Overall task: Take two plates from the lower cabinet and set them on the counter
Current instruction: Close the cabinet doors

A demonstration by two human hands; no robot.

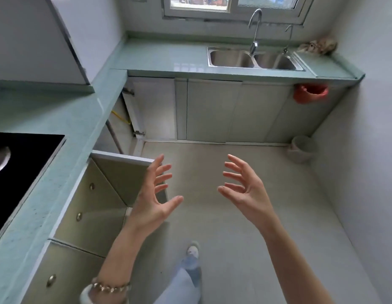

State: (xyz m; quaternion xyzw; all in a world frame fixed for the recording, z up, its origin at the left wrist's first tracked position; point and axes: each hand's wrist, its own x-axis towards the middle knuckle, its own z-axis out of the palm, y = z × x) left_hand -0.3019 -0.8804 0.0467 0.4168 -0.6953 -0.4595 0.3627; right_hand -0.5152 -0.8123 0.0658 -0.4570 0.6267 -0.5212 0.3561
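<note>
My left hand (155, 194) and my right hand (243, 189) are both held out over the floor, palms facing each other, fingers spread, holding nothing. A lower cabinet door (122, 172) stands open just left of my left hand, under the pale green counter (65, 137). A second lower door (153, 108) is open in the corner further back. No plates show in view; the cabinet insides are hidden from this angle.
A black cooktop (21, 172) is set into the counter at left. A double steel sink (252, 59) with a tap sits under the window. A red bag (310, 93) hangs at right, and a small bin (301, 149) stands on the floor.
</note>
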